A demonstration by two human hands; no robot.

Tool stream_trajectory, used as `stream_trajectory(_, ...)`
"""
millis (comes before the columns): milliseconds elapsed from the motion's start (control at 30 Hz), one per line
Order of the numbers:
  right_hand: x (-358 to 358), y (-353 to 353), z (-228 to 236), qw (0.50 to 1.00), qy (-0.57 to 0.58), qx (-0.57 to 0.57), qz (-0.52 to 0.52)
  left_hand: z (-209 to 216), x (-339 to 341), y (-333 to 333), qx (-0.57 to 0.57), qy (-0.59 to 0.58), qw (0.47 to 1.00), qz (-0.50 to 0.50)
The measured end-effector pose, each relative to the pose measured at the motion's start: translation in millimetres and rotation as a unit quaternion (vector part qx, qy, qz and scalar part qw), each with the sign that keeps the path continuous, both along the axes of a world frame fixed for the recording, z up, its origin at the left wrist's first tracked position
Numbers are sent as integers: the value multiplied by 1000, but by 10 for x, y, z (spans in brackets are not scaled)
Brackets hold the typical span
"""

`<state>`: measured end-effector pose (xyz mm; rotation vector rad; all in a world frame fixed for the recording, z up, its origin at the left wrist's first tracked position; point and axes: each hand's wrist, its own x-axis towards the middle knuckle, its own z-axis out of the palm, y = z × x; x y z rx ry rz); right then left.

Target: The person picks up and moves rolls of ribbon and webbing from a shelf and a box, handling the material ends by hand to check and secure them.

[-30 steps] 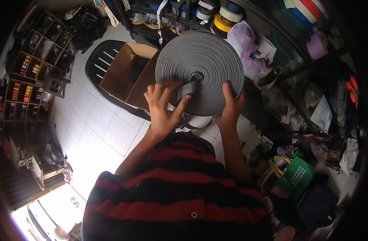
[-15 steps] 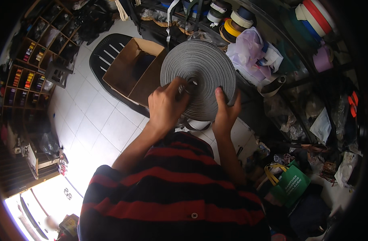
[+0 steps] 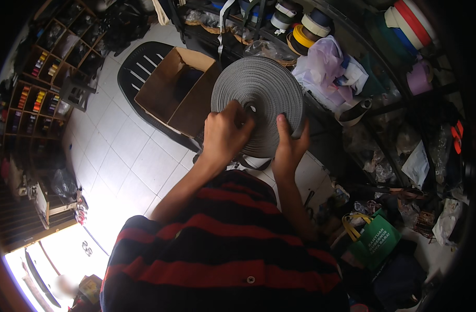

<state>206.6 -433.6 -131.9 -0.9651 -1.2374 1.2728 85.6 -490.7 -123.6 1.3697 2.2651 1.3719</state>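
Note:
A large roll of grey webbing (image 3: 269, 83), wound flat into a disc with a small hole at its middle, is held up in front of me. My right hand (image 3: 291, 148) grips its lower right edge, the thumb lying on the near face and the other fingers behind. My left hand (image 3: 225, 132) has its fingers bent in a pinch at the hole in the roll's centre; their tips are partly hidden. Beyond the roll to the left, an open cardboard box (image 3: 162, 86) rests on a black slatted chair (image 3: 127, 67).
Shelves with webbing rolls (image 3: 303, 39) and a pale plastic bag (image 3: 324, 60) line the far right. A green bag (image 3: 376, 236) lies at the lower right among clutter. Thread spools fill a wooden rack (image 3: 37, 99) at the left. White floor tiles (image 3: 118, 145) lie between.
My left hand has shifted slightly right and turned at the roll's centre. The roll has tilted and moved a little right, while my right hand keeps its grip on the edge.

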Motion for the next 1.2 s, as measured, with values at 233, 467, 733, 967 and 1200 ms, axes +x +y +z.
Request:
stream_trajectory(233,-17,-57,-21,999,-22,24,7,103,17,81,55,-163,985,25)
stream_trajectory(467,27,-59,-29,1000,-13,17,4,53,-18,-86,50,-45,997,-48)
stream_trajectory(733,85,-38,-39,999,-25,18,27,139,-133,-108,43,182,977,-104)
stream_trajectory(967,385,156,-648,946,-114,257,159,105,-152,-167,73,78,989,-99)
stream_trajectory(1200,636,-73,-573,857,247,-358,276,107,49,-462,23,77,991,-107)
